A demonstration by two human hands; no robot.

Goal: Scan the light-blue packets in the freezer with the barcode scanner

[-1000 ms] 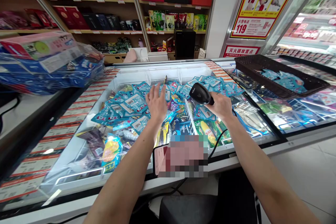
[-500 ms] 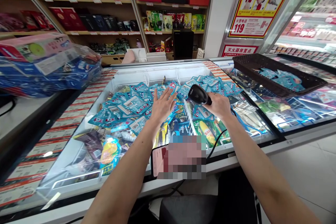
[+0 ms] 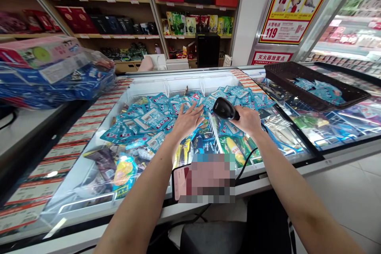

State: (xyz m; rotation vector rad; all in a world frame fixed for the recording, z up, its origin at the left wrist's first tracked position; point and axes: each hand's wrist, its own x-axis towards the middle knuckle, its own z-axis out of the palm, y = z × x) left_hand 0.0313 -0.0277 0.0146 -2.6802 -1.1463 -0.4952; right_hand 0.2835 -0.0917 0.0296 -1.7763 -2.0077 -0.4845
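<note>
My right hand [image 3: 247, 120] is closed around the handle of a black barcode scanner [image 3: 224, 108], whose head points left over the packets. A black cable [image 3: 246, 162] runs down from that hand. My left hand [image 3: 188, 120] reaches forward with fingers stretched out, over or on the blue packets [image 3: 156, 118] heaped across the freezer's glass top. Whether it touches them I cannot tell. A phone [image 3: 179, 182], mostly blurred out by a mosaic, stands at the near edge of the freezer [image 3: 166, 210], between my forearms.
A dark brown basket [image 3: 315, 105] with more blue packets sits on the glass at the right. At the left lie wrapped boxes [image 3: 44, 75] in clear plastic. Price labels [image 3: 44, 166] line the left side. Stocked shelves [image 3: 119, 35] stand behind the freezer.
My left hand has shifted slightly to the right and turned a little, fingers still spread. The right hand and scanner have hardly moved.
</note>
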